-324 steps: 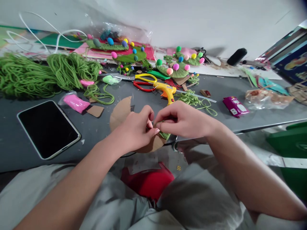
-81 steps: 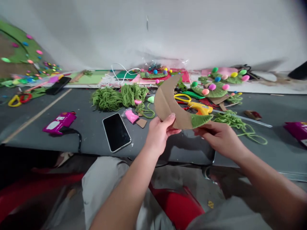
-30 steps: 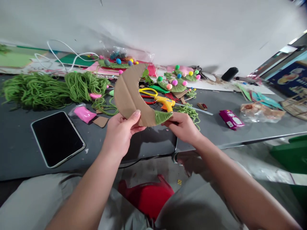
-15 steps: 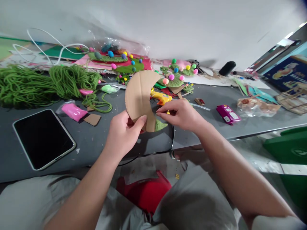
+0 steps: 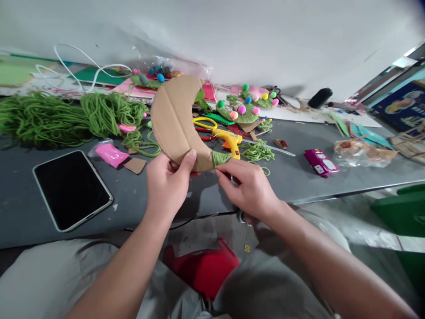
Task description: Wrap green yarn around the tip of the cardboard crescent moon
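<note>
A crescent of brown cardboard (image 5: 175,119) is raised over the table's front part, its curved opening facing right. Green yarn (image 5: 221,158) is wrapped round its lower right tip. My left hand (image 5: 171,179) grips the crescent's lower edge, thumb on the near face. At the wrapped tip, my right hand (image 5: 247,184) has its thumb and forefinger pinched together; what they hold is too small to make out. Behind the tip lies a yellow glue gun (image 5: 230,139), with yellow-handled scissors (image 5: 204,124) beside it and a loose tangle of green yarn (image 5: 257,150) to its right.
A tablet (image 5: 73,190) lies at the left on the grey table (image 5: 133,195), near a pink packet (image 5: 111,153). Green yarn bundles (image 5: 43,119) sit behind. Decorated leaf shapes (image 5: 244,115) are at the back, a purple packet (image 5: 321,162) at the right. Below is a red stool (image 5: 202,270).
The crescent has tilted to the left and its wrapped tip has risen. My right hand has come down from above the tip to its lower edge. The view has shifted slightly.
</note>
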